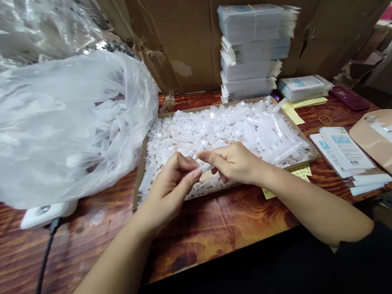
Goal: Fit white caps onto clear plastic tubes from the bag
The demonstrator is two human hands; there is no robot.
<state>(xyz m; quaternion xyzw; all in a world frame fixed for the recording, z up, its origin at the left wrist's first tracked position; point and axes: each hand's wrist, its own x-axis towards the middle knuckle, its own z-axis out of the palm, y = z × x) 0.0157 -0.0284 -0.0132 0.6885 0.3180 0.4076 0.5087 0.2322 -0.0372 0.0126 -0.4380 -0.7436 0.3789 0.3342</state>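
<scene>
Head camera, with the hands at the centre of the dial: the person's left hand (pixel 168 185) and right hand (pixel 236 160) meet above the near part of a shallow cardboard tray (pixel 140 187), both pinching a small clear plastic piece (pixel 204 167) between thumb and fingers. Its exact shape is hard to tell. Translucent pieces (pixel 193 128) fill the tray around and beyond the hands. At ten o'clock a large plastic bag (pixel 44 123) bulges over the wooden table (pixel 221 233), with a white device (pixel 46 214) partly under it near nine. A tall stack of packets (pixel 252 57) rises at one o'clock; printed cards (pixel 348 148) lie at three, just beside a beige board (pixel 374 157).
</scene>
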